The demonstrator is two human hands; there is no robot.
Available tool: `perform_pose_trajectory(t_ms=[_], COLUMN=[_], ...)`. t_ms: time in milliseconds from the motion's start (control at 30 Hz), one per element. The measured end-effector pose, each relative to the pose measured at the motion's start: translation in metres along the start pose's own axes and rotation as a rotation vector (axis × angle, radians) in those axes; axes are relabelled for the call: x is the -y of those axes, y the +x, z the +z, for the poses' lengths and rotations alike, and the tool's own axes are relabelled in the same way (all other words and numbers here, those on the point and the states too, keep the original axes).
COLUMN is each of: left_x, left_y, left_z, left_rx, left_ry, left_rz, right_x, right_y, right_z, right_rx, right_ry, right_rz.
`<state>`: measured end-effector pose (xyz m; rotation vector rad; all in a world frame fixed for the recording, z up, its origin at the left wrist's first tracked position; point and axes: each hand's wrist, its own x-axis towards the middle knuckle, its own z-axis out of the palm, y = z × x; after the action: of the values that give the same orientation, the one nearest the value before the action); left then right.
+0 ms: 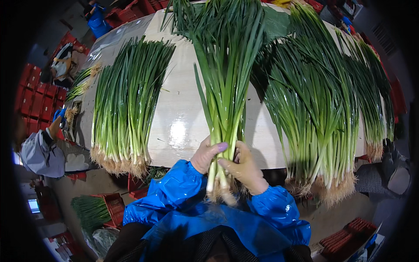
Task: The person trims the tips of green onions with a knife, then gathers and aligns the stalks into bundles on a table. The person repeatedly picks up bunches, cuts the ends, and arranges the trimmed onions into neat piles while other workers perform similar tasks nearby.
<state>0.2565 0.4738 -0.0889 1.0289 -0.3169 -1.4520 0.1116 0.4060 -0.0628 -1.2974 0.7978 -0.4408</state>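
My left hand (209, 154), in a pale glove with a purple thumb tip, grips a bunch of green onions (226, 98) near its white stems. From the other side my right hand (244, 167), in a yellowish glove, holds the same bunch low down. The leaves stretch away over the pale table (176, 131), while the roots hang past its near edge. Left of my hands lies a row of green onions (127, 108), roots towards me. A larger pile of green onions (314, 114) lies to the right.
More green onions (370, 98) lie at the far right. Red crates (39, 95) are stacked at the left, and a red crate (114, 209) with green leaves stands on the floor. Several people are around the table, one in a blue apron (98, 24) at the far left.
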Motion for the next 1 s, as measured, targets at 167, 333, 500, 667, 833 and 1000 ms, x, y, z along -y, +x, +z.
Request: perform_pose_trajectory(t_ms=[167, 333, 500, 667, 833, 1000], left_x=[0.015, 0.034, 0.034, 0.022, 0.018, 0.018], left_y=[0.022, 0.024, 0.02, 0.015, -0.001, 0.013], left_z=[-0.054, -0.105, -0.108, -0.081, -0.033, -0.022], left_rx=[-0.154, -0.275, -0.194, -0.291, -0.47, -0.406], left_ry=[0.197, 0.231, 0.187, 0.364, 1.46, 1.385], left_rz=[-0.207, -0.21, -0.112, -0.12, 0.238, 0.071], right_x=[-0.033, -0.087, -0.101, -0.107, -0.097, -0.066], right_y=[0.026, 0.058, 0.043, 0.046, 0.048, 0.03], right_z=[-0.032, -0.07, -0.074, -0.055, -0.06, -0.04], right_rx=[-0.066, -0.205, -0.2, -0.362, -0.117, -0.027], right_ry=[-0.136, -0.627, -0.525, -0.95, -0.589, -0.011], right_rz=[0.268, 0.251, 0.327, -0.059, 0.304, 0.288])
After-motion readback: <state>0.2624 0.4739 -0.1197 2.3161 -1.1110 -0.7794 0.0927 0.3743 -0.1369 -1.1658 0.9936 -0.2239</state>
